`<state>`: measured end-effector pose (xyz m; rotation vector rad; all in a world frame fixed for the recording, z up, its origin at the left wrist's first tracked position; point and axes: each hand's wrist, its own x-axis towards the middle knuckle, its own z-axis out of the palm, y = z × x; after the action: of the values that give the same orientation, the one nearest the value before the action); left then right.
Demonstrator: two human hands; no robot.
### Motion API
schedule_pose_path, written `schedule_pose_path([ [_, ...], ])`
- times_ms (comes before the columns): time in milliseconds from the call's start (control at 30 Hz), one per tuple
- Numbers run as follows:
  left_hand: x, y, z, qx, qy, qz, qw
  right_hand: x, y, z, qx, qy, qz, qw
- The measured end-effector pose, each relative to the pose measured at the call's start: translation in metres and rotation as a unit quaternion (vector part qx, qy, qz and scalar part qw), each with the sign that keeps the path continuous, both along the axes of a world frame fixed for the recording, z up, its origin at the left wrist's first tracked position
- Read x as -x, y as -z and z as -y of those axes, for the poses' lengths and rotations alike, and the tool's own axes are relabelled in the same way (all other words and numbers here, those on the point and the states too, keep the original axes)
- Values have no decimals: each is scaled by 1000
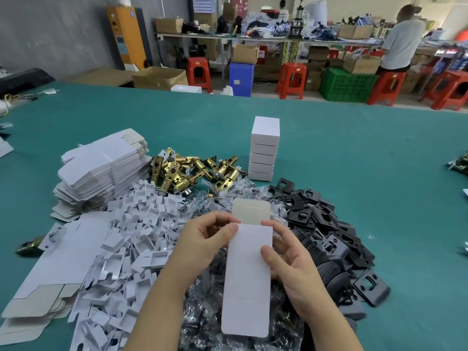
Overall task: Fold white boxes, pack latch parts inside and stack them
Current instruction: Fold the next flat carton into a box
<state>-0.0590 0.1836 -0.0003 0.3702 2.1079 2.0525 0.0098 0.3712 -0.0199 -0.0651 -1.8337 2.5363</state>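
Two bare hands hold one flat white cardboard box blank [247,279] upright over the middle of the teal-covered bench [354,153], its grey-backed rounded flap [250,211] sticking up at the far end. At the far left lies a tall stack of unfolded white box blanks [101,168], with more flat white cardboard sheets [50,269] spread nearer the front edge. Just right of these is a heap of small white die-cut card inserts [131,239]. Behind it sits a pile of brass-coloured metal latch bolts [192,171], and crinkled clear plastic bags [202,206] lie between the brass pile and the hands. The left hand [202,239] pinches the blank's left edge near the top, thumb on the front face, its grip clamped on the card. The right hand [288,259] curls round the right edge, thumb pressed on the front, grip likewise closed on the blank. Beyond the hands, a stack of five closed white boxes [263,150] stands upright on the bench. To the right spreads a pile of black metal strike plates [329,234], touching the plastic bags.
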Motion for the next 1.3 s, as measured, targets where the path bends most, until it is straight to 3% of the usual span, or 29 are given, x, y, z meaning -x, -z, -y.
schedule_pose_path([
  [367, -2, 1, -1, 20, 19, 1, 1000, 2, 2, -4, 13, 67, 23, 997],
  [1167, 0, 5, -5, 3, 2, 0, 1000, 3, -2, -6, 22, 91, 2, 996],
  [1300, 1, 6, -5, 27, 44, -4, 999, 3, -1, -6, 2, 89, 6, 996],
])
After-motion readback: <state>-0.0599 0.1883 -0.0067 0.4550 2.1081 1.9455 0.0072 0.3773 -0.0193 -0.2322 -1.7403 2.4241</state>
